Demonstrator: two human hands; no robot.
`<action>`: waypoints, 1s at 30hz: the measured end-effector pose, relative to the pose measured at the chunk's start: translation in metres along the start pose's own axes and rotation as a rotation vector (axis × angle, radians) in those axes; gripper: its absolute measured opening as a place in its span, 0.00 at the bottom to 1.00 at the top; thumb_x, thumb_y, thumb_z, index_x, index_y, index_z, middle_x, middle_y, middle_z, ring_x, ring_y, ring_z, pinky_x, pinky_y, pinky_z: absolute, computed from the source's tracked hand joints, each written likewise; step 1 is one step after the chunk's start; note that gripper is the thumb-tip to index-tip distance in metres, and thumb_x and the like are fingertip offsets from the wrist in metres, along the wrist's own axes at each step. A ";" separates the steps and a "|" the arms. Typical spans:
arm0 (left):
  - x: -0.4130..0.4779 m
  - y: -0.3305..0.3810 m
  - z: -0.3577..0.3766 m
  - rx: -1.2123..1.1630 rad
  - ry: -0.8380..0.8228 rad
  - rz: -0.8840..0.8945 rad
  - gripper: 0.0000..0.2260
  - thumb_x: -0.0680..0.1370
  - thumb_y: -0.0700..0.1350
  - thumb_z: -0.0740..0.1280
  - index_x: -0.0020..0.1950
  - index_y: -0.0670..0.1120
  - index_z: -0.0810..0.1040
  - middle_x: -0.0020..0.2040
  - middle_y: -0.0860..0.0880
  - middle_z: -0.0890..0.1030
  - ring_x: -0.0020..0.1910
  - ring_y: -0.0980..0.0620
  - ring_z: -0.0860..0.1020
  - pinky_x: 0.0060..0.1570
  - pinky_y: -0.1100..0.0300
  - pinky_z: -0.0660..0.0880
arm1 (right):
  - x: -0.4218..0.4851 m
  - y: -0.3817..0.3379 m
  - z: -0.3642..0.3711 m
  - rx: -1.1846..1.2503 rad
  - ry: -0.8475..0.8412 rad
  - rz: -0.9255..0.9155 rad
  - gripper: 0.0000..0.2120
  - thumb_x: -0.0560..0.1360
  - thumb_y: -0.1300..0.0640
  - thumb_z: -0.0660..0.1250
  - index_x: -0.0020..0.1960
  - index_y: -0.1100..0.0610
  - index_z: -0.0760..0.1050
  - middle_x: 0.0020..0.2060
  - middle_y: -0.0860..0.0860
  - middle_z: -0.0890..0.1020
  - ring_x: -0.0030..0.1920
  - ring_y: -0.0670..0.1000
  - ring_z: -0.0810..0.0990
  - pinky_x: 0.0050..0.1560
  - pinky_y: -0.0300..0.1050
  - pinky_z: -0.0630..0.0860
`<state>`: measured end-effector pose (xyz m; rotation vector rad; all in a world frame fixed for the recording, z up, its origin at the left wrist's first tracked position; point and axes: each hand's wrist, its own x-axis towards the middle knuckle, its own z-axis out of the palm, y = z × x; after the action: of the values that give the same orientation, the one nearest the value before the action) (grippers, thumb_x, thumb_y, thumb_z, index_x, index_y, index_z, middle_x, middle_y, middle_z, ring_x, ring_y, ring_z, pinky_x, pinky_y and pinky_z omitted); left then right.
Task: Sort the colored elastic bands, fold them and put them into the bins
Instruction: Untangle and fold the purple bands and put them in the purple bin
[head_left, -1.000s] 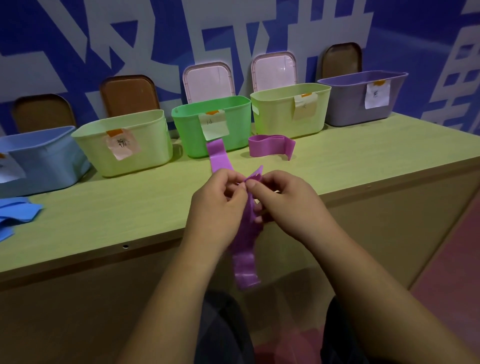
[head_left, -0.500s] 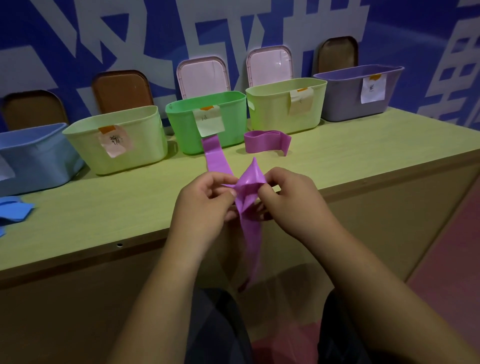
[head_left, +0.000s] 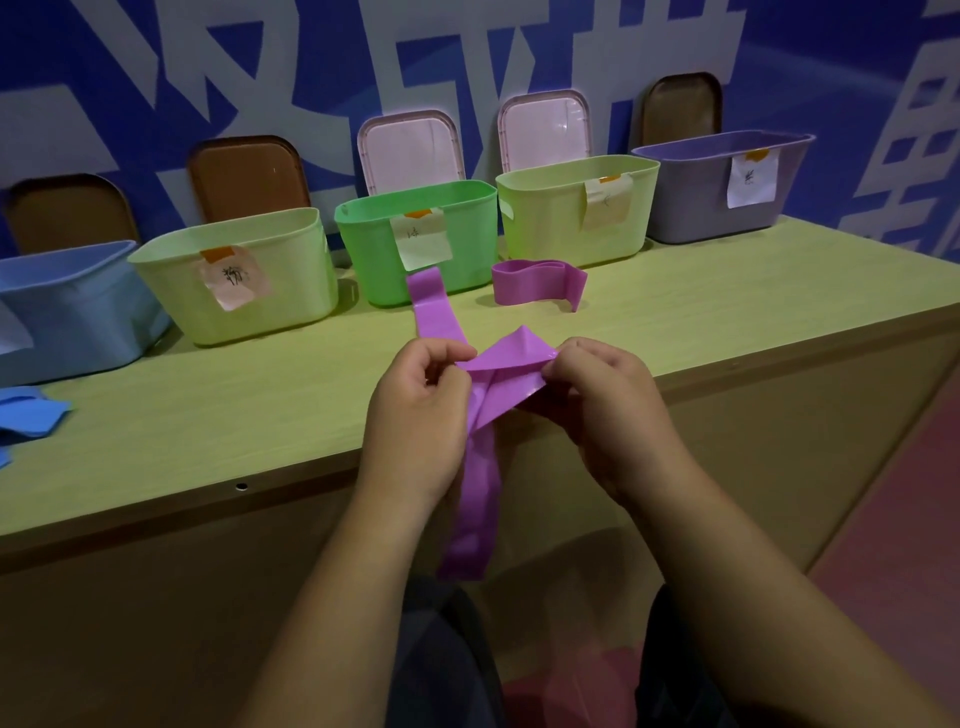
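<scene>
Folding a purple band (head_left: 506, 358)
Pinched by left hand (head_left: 415, 410) and right hand (head_left: 605, 408) above the table (head_left: 208, 415) to make a crease.

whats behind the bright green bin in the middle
A pink lid stands against the blue wall behind the green bin. Its lower part is covered by the bin, so what it rests on cannot be seen.

Head-worn view, angled forward-down, close above table (head_left: 208, 415)

Bare forearms (head_left: 332, 597), bare left hand (head_left: 415, 410) and right hand (head_left: 608, 410), dark trousers (head_left: 441, 670) over both knees
</scene>
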<state>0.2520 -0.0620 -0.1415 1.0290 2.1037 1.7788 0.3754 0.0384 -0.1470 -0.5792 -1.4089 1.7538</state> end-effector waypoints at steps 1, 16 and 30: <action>-0.001 0.000 0.001 0.032 0.013 0.003 0.11 0.84 0.41 0.64 0.55 0.55 0.82 0.51 0.55 0.83 0.46 0.54 0.82 0.39 0.60 0.77 | 0.000 0.003 0.001 0.075 -0.006 0.013 0.18 0.79 0.66 0.66 0.31 0.55 0.76 0.30 0.50 0.77 0.37 0.49 0.78 0.51 0.56 0.80; 0.005 -0.008 -0.013 0.606 0.053 0.188 0.15 0.86 0.37 0.61 0.71 0.47 0.76 0.61 0.48 0.81 0.55 0.50 0.78 0.51 0.60 0.72 | -0.005 0.021 -0.008 -0.613 0.051 -0.316 0.09 0.75 0.58 0.72 0.40 0.57 0.73 0.34 0.53 0.78 0.37 0.52 0.76 0.37 0.50 0.72; -0.001 -0.003 -0.008 -0.634 -0.190 -0.116 0.12 0.88 0.40 0.56 0.52 0.45 0.78 0.46 0.44 0.82 0.46 0.50 0.82 0.49 0.57 0.79 | -0.006 0.017 -0.009 -0.049 -0.089 -0.308 0.21 0.71 0.51 0.79 0.41 0.58 0.67 0.39 0.56 0.69 0.39 0.55 0.66 0.37 0.46 0.67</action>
<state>0.2471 -0.0691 -0.1424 0.8303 1.3117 1.9911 0.3803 0.0380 -0.1659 -0.2925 -1.5168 1.5184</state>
